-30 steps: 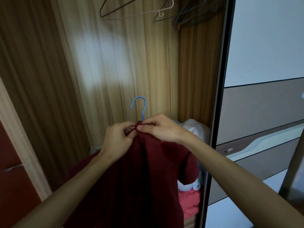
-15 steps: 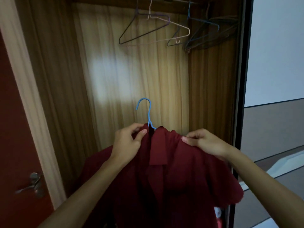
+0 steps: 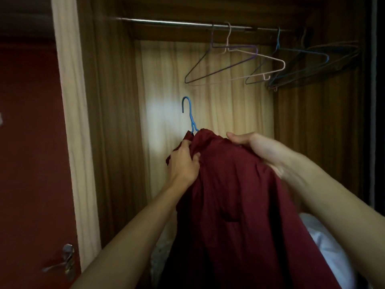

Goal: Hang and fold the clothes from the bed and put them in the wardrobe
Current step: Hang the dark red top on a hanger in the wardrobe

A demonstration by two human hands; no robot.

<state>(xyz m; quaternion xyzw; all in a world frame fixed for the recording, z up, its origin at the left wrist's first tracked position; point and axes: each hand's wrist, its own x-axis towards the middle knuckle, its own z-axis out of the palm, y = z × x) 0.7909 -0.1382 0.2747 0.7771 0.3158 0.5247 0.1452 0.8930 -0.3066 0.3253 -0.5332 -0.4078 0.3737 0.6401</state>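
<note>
We pinch the maroon shirt (image 3: 239, 205) at its collar with the left hand (image 3: 184, 161) beside the blue hanger (image 3: 188, 113), the right hand (image 3: 256, 149) lies with nearly straight fingers on its shoulder, and the hook sits well below the wardrobe rail (image 3: 166, 22): hangered, we judge, not yet hung.

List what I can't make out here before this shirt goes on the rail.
Head view:
- Blue hanger: only the hook shows; the dark red shirt covers the rest.
- Right hand: motion-blurred, fingers behind the fabric, grip unclear.
- Shirt's hem: cut off by the bottom edge.
- White bundle: mostly behind shirt and right arm.
- Dark hangers: overlapping in shadow, count unclear.
</note>
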